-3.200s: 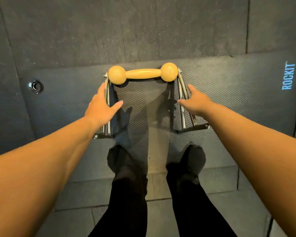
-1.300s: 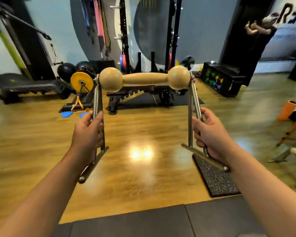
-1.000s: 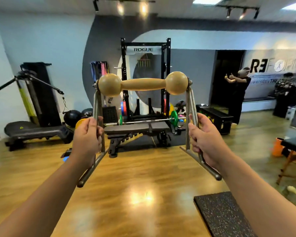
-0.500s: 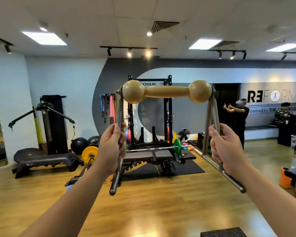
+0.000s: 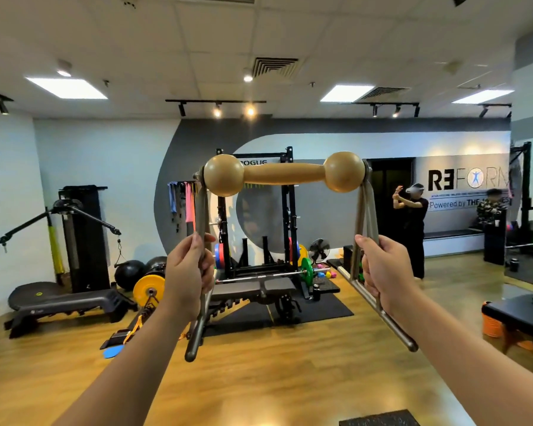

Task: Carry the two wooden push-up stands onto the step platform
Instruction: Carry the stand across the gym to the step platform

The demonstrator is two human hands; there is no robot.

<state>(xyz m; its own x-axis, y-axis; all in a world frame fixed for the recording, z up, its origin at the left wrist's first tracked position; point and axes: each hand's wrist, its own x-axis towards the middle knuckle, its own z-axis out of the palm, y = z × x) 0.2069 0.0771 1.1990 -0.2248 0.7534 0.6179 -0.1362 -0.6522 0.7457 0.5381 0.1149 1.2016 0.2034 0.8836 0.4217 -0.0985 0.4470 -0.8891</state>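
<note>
A push-up stand (image 5: 283, 176), smooth wooden bar with ball ends on metal legs, is held aloft at 12 o'clock. Its legs are gripped by the clenched left hand (image 5: 186, 279) and right hand (image 5: 383, 270). A black stepped platform (image 5: 71, 302), possibly the step platform, is seen at 9 o'clock on the wooden floor (image 5: 259, 379).

Below the hands: bare wooden floor (image 5: 259, 379), open.
Ahead of the hands: bench (image 5: 253, 290) and squat rack (image 5: 256, 210) block the way.
Left of left hand (image 5: 188, 278): step platform (image 5: 65, 302), yellow plate (image 5: 150, 290) between.
Right of right hand (image 5: 382, 272): padded table (image 5: 517, 312).
</note>
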